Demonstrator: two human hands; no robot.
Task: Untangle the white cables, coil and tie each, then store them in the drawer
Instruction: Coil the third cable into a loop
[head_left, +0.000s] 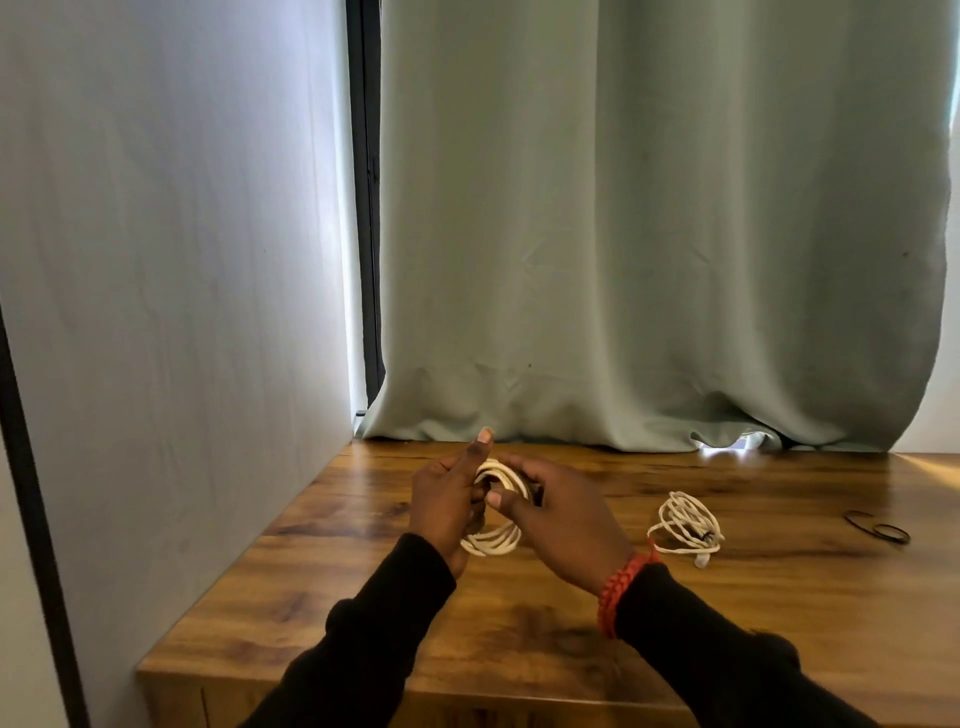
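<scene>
A coiled white cable (493, 540) is held above the wooden table (519, 639) between both hands. My left hand (441, 504) grips the coil's left side, its forefinger pointing up. My right hand (566, 514) holds the coil's right side, thumb across the front, with something dark pinched at the loops. A second white cable (684, 526), loosely coiled with a dark tie on it, lies on the table to the right of my right hand. No drawer shows in this view.
Black ties (880, 527) lie on the table at the far right. A pale green curtain (649, 234) hangs behind the table and touches its back edge. A white wall (171, 312) borders the table on the left.
</scene>
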